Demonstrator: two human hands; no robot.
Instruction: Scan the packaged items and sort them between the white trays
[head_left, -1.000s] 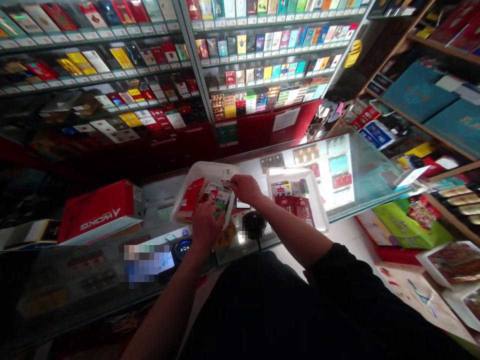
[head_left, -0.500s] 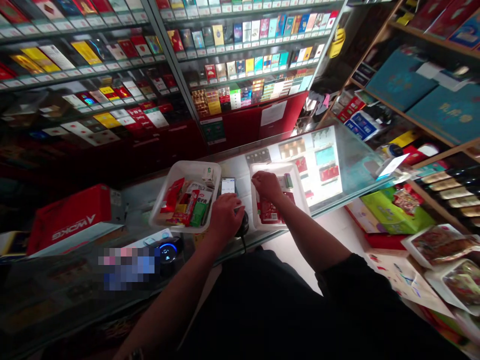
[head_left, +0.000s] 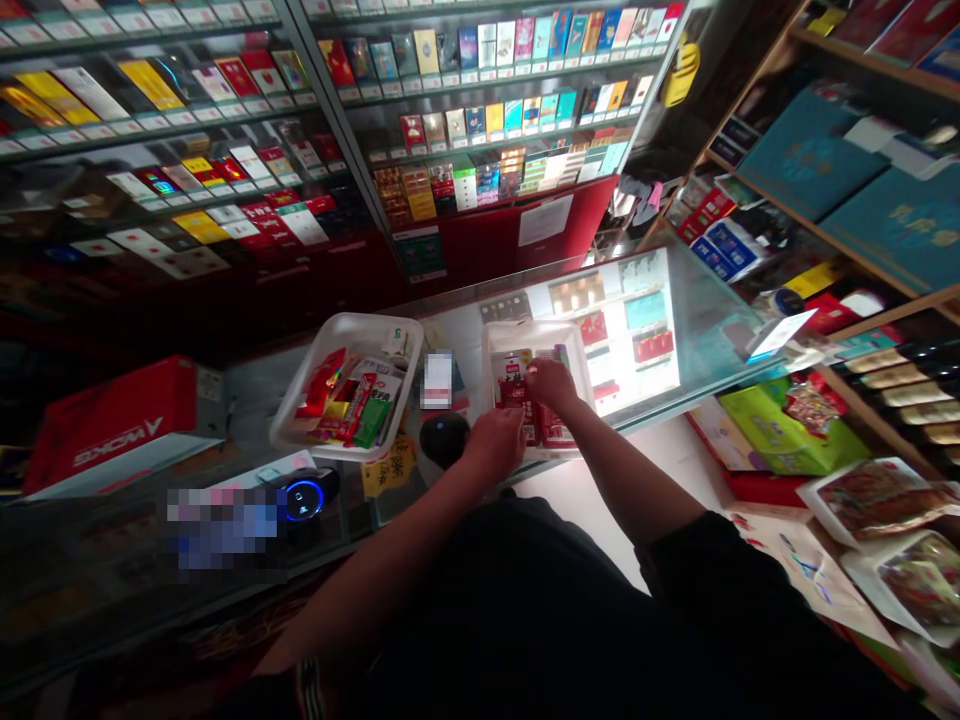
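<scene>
A white plastic tray (head_left: 587,365) on the glass counter holds a red packet (head_left: 514,372) and a second red packet (head_left: 559,432). My right hand (head_left: 551,388) is over this tray, its fingers pinched at the upper right edge of the first packet. At the tray's front left corner, my left hand (head_left: 495,443) has its fingers curled together against the lower left of the same packet. My palms hide part of both packets. Left of my left hand is a black rounded device (head_left: 444,440), and behind it lies a phone (head_left: 437,380) with a lit screen.
Another white tray (head_left: 279,430) with several snack packets stands to the left. Beyond it are a red box (head_left: 135,425) and a round device with a blue ring (head_left: 304,498). Cigarette shelves (head_left: 465,90) rise behind the glass counter (head_left: 637,400); wooden shelves (head_left: 814,240) stand at right.
My left hand has left the black device and moved right to the tray. My right hand has shifted slightly right and nearer me, and the first red packet now shows at the tray's left side.
</scene>
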